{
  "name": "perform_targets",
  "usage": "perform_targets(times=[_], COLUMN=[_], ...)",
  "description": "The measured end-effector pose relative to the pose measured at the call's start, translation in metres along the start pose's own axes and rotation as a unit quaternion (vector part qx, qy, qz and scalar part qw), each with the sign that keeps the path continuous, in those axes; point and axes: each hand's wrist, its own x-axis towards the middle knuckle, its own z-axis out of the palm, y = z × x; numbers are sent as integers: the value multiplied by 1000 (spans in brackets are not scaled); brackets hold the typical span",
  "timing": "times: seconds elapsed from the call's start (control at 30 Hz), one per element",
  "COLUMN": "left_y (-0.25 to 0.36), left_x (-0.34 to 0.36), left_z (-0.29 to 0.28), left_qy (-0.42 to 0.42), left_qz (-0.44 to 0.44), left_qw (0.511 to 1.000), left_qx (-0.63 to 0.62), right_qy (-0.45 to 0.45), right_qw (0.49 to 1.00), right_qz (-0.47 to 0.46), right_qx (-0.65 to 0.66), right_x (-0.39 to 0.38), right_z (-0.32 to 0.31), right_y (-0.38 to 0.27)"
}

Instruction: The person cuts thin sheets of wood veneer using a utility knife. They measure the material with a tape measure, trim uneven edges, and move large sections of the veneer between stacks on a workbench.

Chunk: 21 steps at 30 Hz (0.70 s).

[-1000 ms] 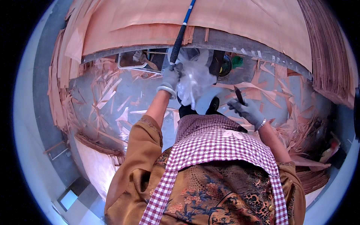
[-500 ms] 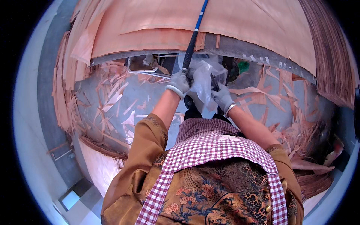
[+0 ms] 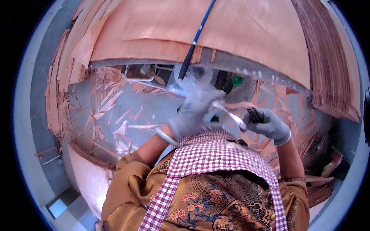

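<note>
My gloved left hand point(image 3: 190, 117) is smeared by motion in front of the apron, so its fingers cannot be made out. A thin white strip point(image 3: 231, 115) slants between it and my right hand; whether either holds the strip is unclear. To the right, my gloved right hand point(image 3: 269, 125) is closed on a small dark brown object point(image 3: 253, 114), its kind hard to make out. Beyond my left hand, a blue pole with a black grip point(image 3: 188, 61) lies over the veneer sheets point(image 3: 216, 23), its grip jutting past their near edge. Clear plastic point(image 3: 179, 81) shows below the grip.
Torn veneer scraps point(image 3: 104, 104) litter the floor on both sides. A thick veneer stack point(image 3: 331, 65) rises at the right. Under the near edge are a white-framed item point(image 3: 138, 75) and something green point(image 3: 237, 81). A pale stack point(image 3: 88, 169) stands at the lower left.
My left hand has let go of the pole's grip and come nearer my body. My right hand has moved right, away from the plastic, with the dark object in it. The white strip now shows.
</note>
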Motion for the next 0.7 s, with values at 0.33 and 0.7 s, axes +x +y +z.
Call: perform_targets(times=[0.33, 0.7], left_y=[22, -89], left_x=[7, -123], left_z=[-16, 37], left_qy=[-79, 7], left_qz=[-88, -377], left_qw=[973, 897], left_qx=[-199, -229], right_qy=[329, -133], right_qw=[872, 899], right_qz=[-340, -237], right_qx=[124, -343], right_x=[-226, 126], right_z=[-199, 29], right_y=[-9, 38])
